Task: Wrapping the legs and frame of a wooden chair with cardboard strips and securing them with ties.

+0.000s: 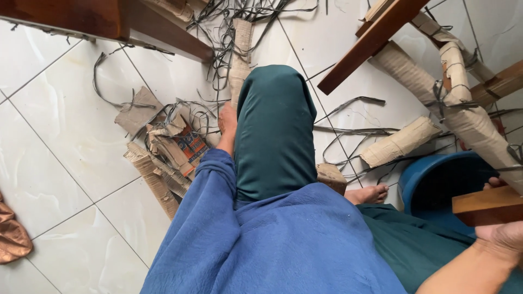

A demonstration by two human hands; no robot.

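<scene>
I sit on a white tiled floor with one knee raised in teal trousers. My left hand, in a blue sleeve, reaches down beside the knee to a pile of torn cardboard scraps. Its fingers are hidden behind the knee and the scraps. At the lower right my right hand grips the end of a brown wooden piece, with fingertips showing over its top edge.
A blue bucket stands by my bare foot. Wooden furniture legs wrapped in cardboard lie at the upper right, another wooden part at the upper left. Grey strapping bands litter the floor. A brown cloth lies far left.
</scene>
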